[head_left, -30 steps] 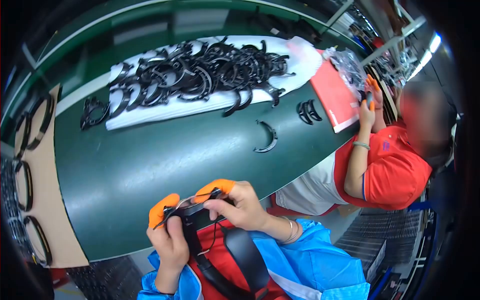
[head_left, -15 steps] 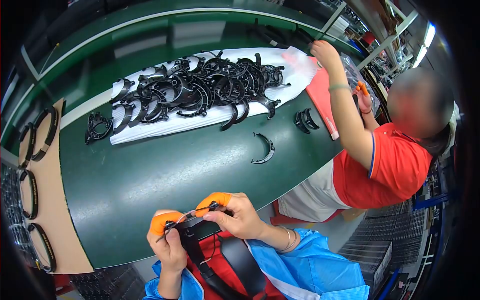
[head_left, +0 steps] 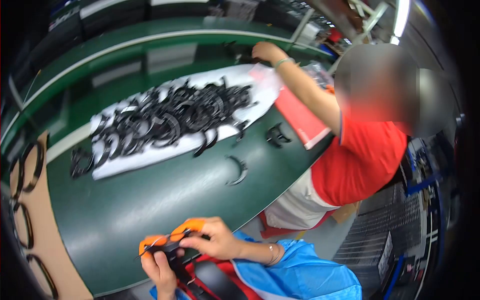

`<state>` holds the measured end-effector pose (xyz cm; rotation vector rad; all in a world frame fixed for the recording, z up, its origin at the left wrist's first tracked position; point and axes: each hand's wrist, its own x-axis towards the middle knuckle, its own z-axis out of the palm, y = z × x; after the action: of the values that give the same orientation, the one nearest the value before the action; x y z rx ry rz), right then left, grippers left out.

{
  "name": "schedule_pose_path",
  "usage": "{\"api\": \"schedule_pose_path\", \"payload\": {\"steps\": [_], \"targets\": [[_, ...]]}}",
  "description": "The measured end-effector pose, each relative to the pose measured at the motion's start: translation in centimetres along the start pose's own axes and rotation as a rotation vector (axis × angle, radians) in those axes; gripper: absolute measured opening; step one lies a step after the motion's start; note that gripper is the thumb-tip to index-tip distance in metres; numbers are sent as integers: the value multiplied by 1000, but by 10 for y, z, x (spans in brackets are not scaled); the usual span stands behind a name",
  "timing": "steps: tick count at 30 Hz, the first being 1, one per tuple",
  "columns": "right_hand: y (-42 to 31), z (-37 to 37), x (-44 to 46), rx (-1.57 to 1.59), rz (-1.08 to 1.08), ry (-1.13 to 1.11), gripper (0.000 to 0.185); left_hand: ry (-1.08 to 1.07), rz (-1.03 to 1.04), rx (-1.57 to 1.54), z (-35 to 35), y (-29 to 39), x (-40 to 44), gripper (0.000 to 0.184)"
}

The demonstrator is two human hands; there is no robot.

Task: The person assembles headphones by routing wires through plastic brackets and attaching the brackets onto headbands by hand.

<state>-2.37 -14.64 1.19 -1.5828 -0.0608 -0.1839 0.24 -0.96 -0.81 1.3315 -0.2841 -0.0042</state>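
Observation:
Close to my body, at the table's near edge, my left hand [head_left: 159,267] pinches one end of a black headphone headband [head_left: 172,247] with a thin wire. My right hand [head_left: 216,239] grips its other end, fingers closed. Orange covers sit on fingertips of both hands. The headband's lower part hangs in front of my red top, and blur hides where the wire joins it. Beyond my hands, a single black curved plastic piece [head_left: 239,170] lies on the green table [head_left: 150,200].
Many black curved pieces [head_left: 165,122] are heaped on white sheeting [head_left: 107,171]. Cardboard [head_left: 60,250] with several black headbands [head_left: 23,225] lies left. At right, a co-worker in a red shirt [head_left: 367,150] reaches over the table beside a red folder-like sheet [head_left: 305,117].
My view has shifted, so the table contents appear lower and further left. My hands still hold the headband, now closer together. The co-worker leans further in toward the table.

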Motion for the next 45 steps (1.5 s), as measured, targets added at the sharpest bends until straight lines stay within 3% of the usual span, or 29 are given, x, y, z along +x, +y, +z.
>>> {"api": "schedule_pose_path", "payload": {"steps": [2, 3, 5, 10, 12, 13, 15, 16, 17, 19, 21, 23, 24, 28, 30, 31, 32, 34, 36, 39, 40, 41, 45], "targets": [[-3, -2, 0, 33, 15, -39, 27, -167, -223, -70, -17, -1, -9, 21], [-4, -2, 1, 46, 18, -85, 30, -62, 80, 261, -17, -9, -4, 21], [-1, 1, -3, 17, 72, -91, 28, -61, 47, 180, -23, -14, -6, 20], [4, 7, -3, 23, -109, 13, 20, -50, -70, 80, -8, 4, -6, 19], [-3, -2, 1, -100, 122, -71, 21, 28, -209, 5, -4, 9, -6, 18], [5, -3, 3, -146, 46, -69, 22, 1, -264, -30, -8, 6, -6, 18], [-5, -9, 6, 0, 361, -217, 44, 40, -208, -40, -13, 15, 4, 17], [-4, -9, 8, 200, 278, -153, 47, 93, -160, -1, -21, 19, 10, 17], [-11, -14, 14, 144, 246, -155, 48, 153, -134, 18, -31, 23, 18, 18], [6, -40, 8, 719, 515, -219, 61, 260, -109, 42, -59, 31, 31, 22], [-22, -36, 14, 848, 574, -425, 72, 377, -49, 75, -78, 34, 40, 23], [-23, -21, 31, 245, 300, -495, 74, 385, -35, 81, -87, 42, 44, 28], [-26, -6, 36, 79, 324, -377, 73, 345, -13, 52, -90, 43, 44, 32], [-38, 6, 90, -89, 276, -347, 58, 238, -36, 46, -110, 55, 48, 51], [-44, 0, 130, -62, 257, -301, 48, 228, -6, 481, -144, 66, 56, 57], [-46, -5, 151, -36, 252, -255, 43, 261, 11, 888, -166, 72, 60, 57], [-39, -14, 173, 10, 238, -173, 38, 284, 211, 1193, -188, 75, 66, 50], [-18, -40, 224, 85, 204, -69, 32, 426, 169, 1454, -232, 81, 64, 47], [-6, -63, 267, 161, 204, 1, 29, 617, -8, 1744, -269, 83, 50, 52], [31, -117, 334, 251, 251, 129, 32, 846, -349, 1822, -294, 90, 25, 49], [41, -131, 351, 289, 262, 184, 33, 860, -361, 1823, -308, 86, 15, 49], [63, -165, 383, 340, 307, 150, 31, 880, -251, 1736, -327, 76, 6, 46], [64, -165, 388, 636, 265, 135, 29, 855, 12, 1671, -351, 65, -6, 37]]}}
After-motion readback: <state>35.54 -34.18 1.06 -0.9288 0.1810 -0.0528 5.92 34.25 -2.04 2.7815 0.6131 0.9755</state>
